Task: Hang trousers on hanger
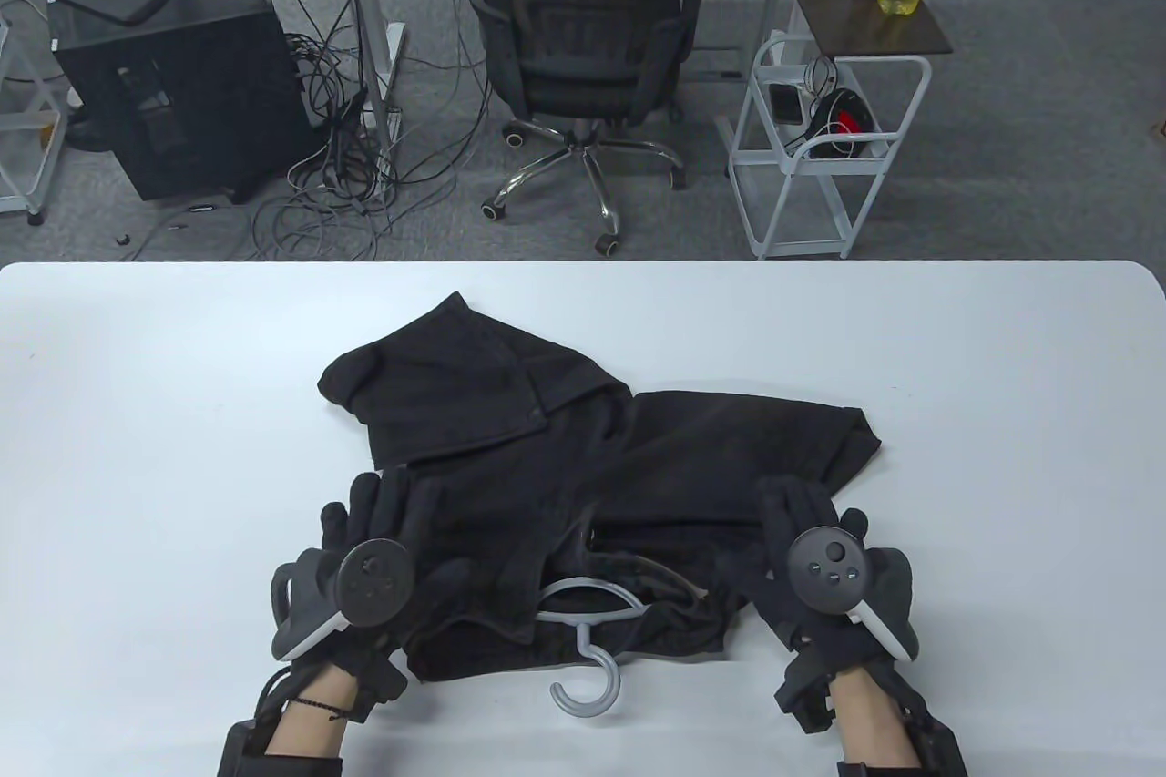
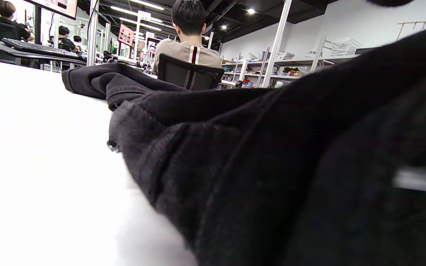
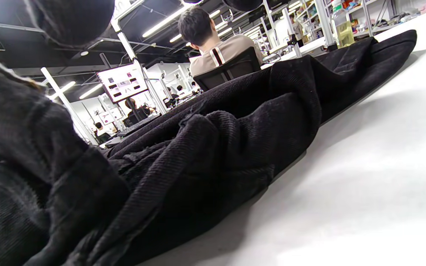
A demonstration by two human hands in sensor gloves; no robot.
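Trousers (image 1: 583,467): black, rumpled and folded over themselves, lying mid-table toward the near edge; one folded part reaches toward the far-left, another spreads toward the right edge.
Hanger (image 1: 588,631): grey plastic, lying flat at the near edge; its hook pokes out of the cloth onto bare table, while the shoulders and bar are mostly buried under or inside the fabric.
Left hand (image 1: 373,558): lying on the left near part of the trousers, fingers stretched forward over the cloth; whether it pinches fabric I cannot tell, since the tracker hides the palm.
Right hand (image 1: 815,558): on the right near part of the trousers, fingers extended onto the cloth; grip likewise cannot be told.
Table (image 1: 137,449): white and smooth, in view on every side of the garment.
Risk, hidden bar: the hanger's bar cannot be seen, so it is unclear whether cloth truly passes over it; lifting by the hook could leave the trousers behind.
Risk, uneven drape: the bulk sits toward the far side, so if most of the weight ends up on one side of the bar, the garment would likely slide off.
Risk, bunching: the folds are thick and crumpled; pulling at only one layer may drag the hanger askew.
Risk, slipping: a smooth tabletop lets the whole pile shift when tugged from either side.
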